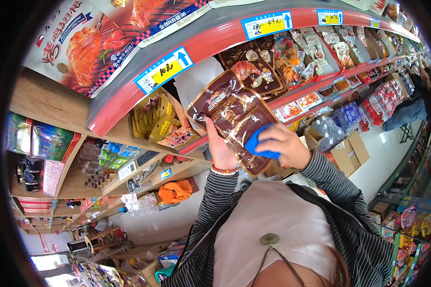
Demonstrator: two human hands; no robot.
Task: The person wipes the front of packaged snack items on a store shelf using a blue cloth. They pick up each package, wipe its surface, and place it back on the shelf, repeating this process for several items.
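A brown snack pouch with a gold edge (233,114) is held up in front of the shelves, tilted. My left hand (221,149) grips it from its lower left side, thumb on the front and the other fingers hidden behind. My right hand (287,143) holds a bunched blue cloth (262,143) against the lower right part of the pouch. Similar brown pouches (253,68) lie in the shelf just behind. To their left is a white box (201,77), and below it stands a box of yellow packets (161,118).
A red shelf edge with price tags (215,45) curves across above the hands. Packaged snacks (341,46) fill compartments at right. Open cardboard boxes (350,152) and wrapped bottles (327,132) stand on the floor. A person's jeans-clad leg (406,113) shows at far right.
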